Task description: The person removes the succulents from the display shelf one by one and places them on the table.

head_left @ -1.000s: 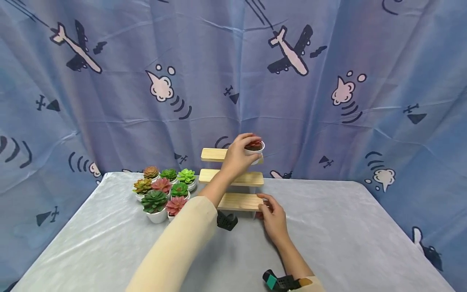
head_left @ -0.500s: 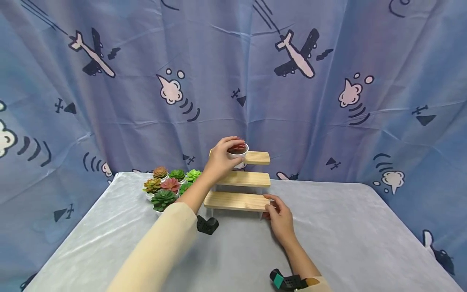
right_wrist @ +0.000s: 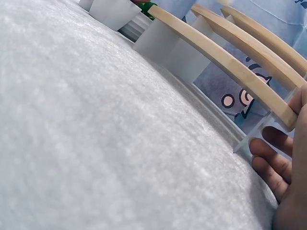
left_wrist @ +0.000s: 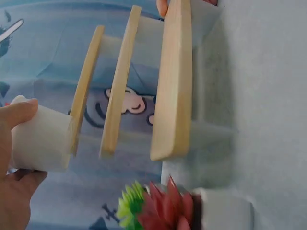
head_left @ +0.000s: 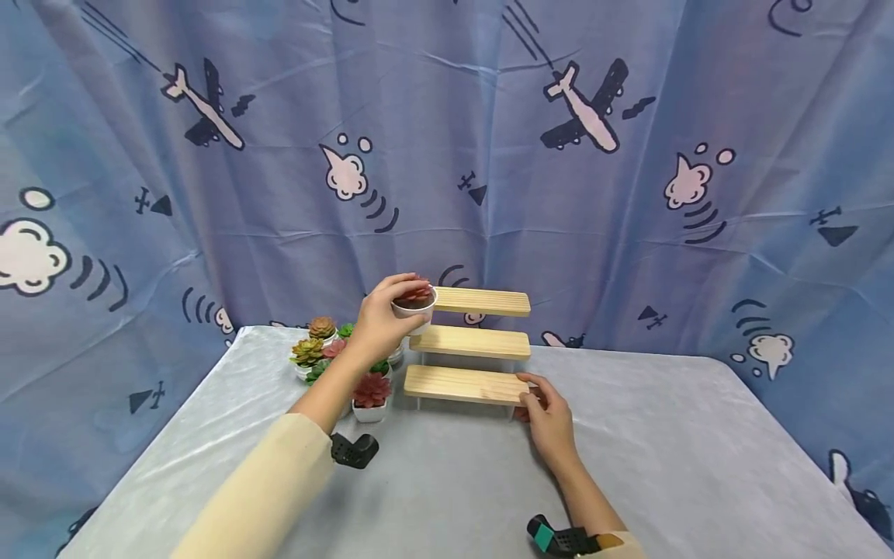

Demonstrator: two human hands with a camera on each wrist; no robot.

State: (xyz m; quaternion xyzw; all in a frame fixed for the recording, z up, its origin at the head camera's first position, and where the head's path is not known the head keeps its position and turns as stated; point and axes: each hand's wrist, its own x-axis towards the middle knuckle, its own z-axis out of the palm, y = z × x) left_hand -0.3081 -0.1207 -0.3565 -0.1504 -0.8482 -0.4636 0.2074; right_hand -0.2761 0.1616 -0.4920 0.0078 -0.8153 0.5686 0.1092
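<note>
A three-step wooden display stand point(head_left: 466, 386) with pale boards and clear side panels stands on the table. My left hand point(head_left: 380, 322) grips a white pot holding a red artificial succulent point(head_left: 417, 294), at the left end of the top board. In the left wrist view, thumb and fingers hold the white pot point(left_wrist: 43, 139) beside that board's end. My right hand point(head_left: 550, 419) holds the right end of the lowest board. The right wrist view shows several of its fingers point(right_wrist: 272, 155) curled by the clear side panel.
Several potted succulents cluster left of the stand, partly hidden behind my left forearm. A red one point(head_left: 372, 390) in a white pot is nearest the stand, and a yellow-green one point(head_left: 307, 352) sits further left. A patterned blue curtain point(head_left: 447, 155) hangs behind the table point(head_left: 447, 481).
My left hand has carried the potted succulent leftward along the top board, from its right end to its left end. My right hand keeps its hold. The head view has shifted slightly.
</note>
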